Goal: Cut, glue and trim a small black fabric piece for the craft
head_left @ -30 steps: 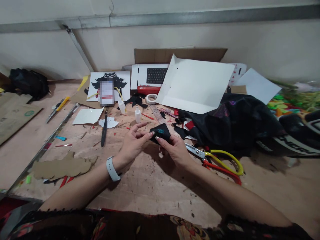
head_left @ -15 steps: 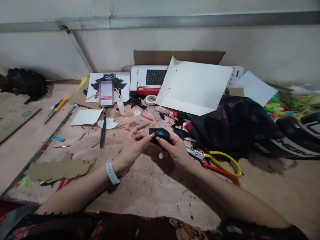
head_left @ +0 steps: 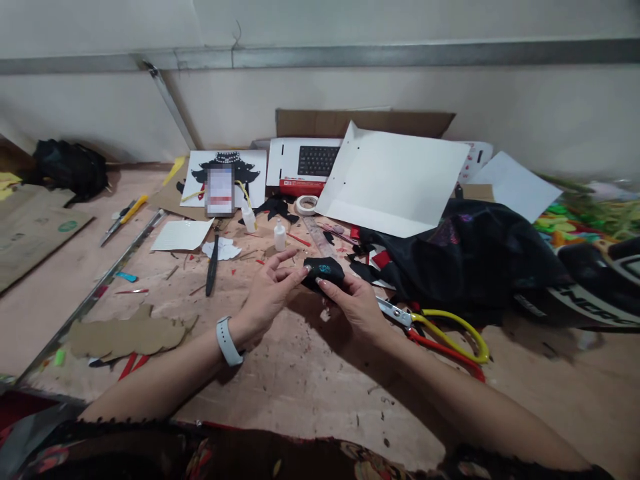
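A small black fabric-like piece [head_left: 323,270] with a shiny blue-green pattern is held up over the middle of the table. My left hand [head_left: 273,290] pinches its left end between thumb and fingers, the index finger stretched out. From the other side, my right hand [head_left: 357,303] grips it with the thumb on the front face and the fingers behind. What the piece is exactly, I cannot make out. Scissors [head_left: 430,327] with yellow and red handles lie by my right wrist. Two small white bottles, one upright [head_left: 279,235] and one leaning [head_left: 249,219], stand beyond my left hand.
Black shiny cloth [head_left: 465,253] and a helmet-like black-and-white item [head_left: 590,293] lie to the right. A white sheet [head_left: 390,180] leans on a keyboard box [head_left: 287,160]. Leftward are a utility knife [head_left: 125,217], cut cardboard [head_left: 130,333], a metal ruler strip [head_left: 115,263] and scraps.
The whole view has shifted slightly, so everything appears a little lower and further right. Both hands keep their hold on the black piece, with hardly any change in grip.
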`<state>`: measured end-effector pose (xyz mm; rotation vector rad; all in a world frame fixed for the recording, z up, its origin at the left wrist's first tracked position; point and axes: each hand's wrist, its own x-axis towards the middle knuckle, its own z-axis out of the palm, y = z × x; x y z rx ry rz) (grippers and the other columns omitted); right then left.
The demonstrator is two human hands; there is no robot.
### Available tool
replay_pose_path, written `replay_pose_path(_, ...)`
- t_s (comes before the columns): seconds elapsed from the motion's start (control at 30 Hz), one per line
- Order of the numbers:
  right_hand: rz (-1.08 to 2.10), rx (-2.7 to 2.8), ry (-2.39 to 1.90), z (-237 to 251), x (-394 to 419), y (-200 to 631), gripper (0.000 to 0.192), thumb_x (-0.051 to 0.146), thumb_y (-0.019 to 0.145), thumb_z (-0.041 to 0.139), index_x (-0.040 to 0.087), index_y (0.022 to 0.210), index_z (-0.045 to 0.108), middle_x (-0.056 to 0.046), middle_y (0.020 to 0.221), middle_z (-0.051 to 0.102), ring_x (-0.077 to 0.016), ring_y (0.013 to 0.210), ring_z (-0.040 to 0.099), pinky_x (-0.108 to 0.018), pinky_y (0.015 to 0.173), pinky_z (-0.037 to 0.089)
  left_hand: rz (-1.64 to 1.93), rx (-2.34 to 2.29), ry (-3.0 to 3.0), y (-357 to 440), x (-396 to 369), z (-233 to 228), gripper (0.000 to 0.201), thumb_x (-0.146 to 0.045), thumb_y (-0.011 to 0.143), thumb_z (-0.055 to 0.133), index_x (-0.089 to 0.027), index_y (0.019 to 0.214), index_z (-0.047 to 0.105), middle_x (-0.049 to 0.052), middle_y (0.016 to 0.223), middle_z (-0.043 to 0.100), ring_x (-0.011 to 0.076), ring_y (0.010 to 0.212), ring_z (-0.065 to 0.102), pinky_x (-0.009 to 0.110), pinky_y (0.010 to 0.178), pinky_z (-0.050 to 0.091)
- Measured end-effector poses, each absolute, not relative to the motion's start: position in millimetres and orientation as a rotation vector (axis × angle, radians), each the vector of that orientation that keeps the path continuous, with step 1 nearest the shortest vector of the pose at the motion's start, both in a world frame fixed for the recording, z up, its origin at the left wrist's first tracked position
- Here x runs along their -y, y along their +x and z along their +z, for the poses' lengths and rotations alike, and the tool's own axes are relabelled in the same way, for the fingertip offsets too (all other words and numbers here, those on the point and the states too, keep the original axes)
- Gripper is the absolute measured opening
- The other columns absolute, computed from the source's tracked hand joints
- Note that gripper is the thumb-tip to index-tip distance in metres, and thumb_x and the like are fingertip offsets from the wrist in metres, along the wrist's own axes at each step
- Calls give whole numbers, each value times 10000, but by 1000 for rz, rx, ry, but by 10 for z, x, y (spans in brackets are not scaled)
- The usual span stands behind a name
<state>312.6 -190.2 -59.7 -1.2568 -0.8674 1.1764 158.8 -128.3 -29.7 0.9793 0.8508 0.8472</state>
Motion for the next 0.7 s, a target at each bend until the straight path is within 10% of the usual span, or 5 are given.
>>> replay_pose_path(0.37, -584, 2072, -1257, -367, 1948, 3336, 219, 234, 924, 504, 178, 770, 649, -68, 686, 624, -190, 667, 543, -326, 634, 415, 537, -761, 433, 1509, 1437, -58, 587, -533, 970, 320, -72, 1158, 631, 158, 1010, 716, 206, 893, 670, 332, 880, 507)
replay_pose_path(0.5, -694, 2203, -1171, -333, 1960, 3322, 160, 170, 915, 502, 175, 951, 658, -68, 780, 671, -186, 730, 567, -328, 691, 416, 542, -638, 385, 1459, 1466, -51, 691, -587, 959, 268, -41, 1124, 659, 175, 1006, 726, 221, 921, 677, 300, 840, 524)
replay_pose_path(0.7, -546, 2179, -1137, -385, 1916, 3311, 293, 170, 848, 567, 172, 1139, 601, -81, 895, 692, -211, 801, 604, -364, 736, 438, 597, -721, 314, 1456, 1409, -170, 319, -342, 966, 462, -118, 1077, 660, 97, 925, 741, 142, 729, 683, 243, 703, 551)
